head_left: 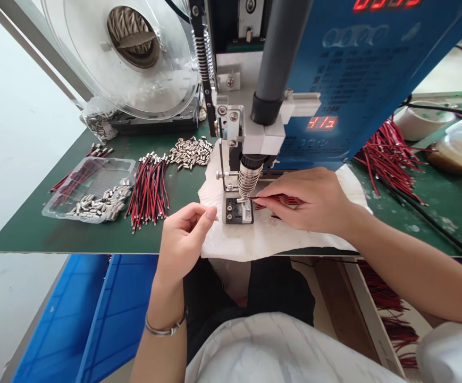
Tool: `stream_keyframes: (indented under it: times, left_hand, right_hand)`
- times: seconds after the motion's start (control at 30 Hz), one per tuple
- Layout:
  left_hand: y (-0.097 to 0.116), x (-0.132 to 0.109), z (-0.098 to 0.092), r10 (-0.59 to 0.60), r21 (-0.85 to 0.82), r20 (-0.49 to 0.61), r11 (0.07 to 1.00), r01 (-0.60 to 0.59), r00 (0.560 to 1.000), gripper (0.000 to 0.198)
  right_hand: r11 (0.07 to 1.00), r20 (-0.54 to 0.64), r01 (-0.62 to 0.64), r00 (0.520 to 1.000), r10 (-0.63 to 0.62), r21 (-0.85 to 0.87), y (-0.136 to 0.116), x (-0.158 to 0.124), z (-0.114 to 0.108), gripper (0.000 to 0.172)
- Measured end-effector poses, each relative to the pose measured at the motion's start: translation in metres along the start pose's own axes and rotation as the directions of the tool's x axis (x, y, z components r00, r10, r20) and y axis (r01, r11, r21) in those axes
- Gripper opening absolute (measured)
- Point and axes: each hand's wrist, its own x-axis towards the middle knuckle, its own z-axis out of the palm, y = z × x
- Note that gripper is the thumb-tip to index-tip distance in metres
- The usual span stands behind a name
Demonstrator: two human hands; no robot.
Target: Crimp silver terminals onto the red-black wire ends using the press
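Note:
My right hand (308, 201) pinches a red and black wire (260, 200), whose tip lies at the small black fixture (234, 213) under the machine's spring-wrapped nozzle (250, 178). Left of the fixture, my left hand (189, 231) is closed, thumb against the bent forefinger; what it holds, if anything, is too small to make out. Both hands are over a white cloth (254, 244). More red wires lie on the cloth, partly hidden behind my right fingers.
Left on the green table (27, 223) are a clear tray (49, 210) of metal parts, a wire bundle (151, 191) and a metal-part pile (191, 153). A blue machine (358, 69) stands behind; more wires (394, 154) and tubs are right. Blue bins (123, 303) sit below left.

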Motion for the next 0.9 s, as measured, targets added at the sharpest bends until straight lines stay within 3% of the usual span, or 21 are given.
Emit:
stream_keyframes:
  times: [0.5,0.9]
  left_hand:
    - [0.0001,0.0013,0.0011,0.001,-0.001,-0.004,1.0,-0.001,1.0,0.037]
    - [0.0,0.0008,0.0012,0.006,-0.001,-0.008,1.0,-0.006,1.0,0.036]
  right_hand:
    - [0.999,0.045,-0.019,0.999,0.018,0.027,0.0008,-0.0017,-0.0012,0.013]
    - [0.995,0.032,0.053,0.998,-0.056,0.089,-0.0032,-0.0009,-0.0019,0.013]
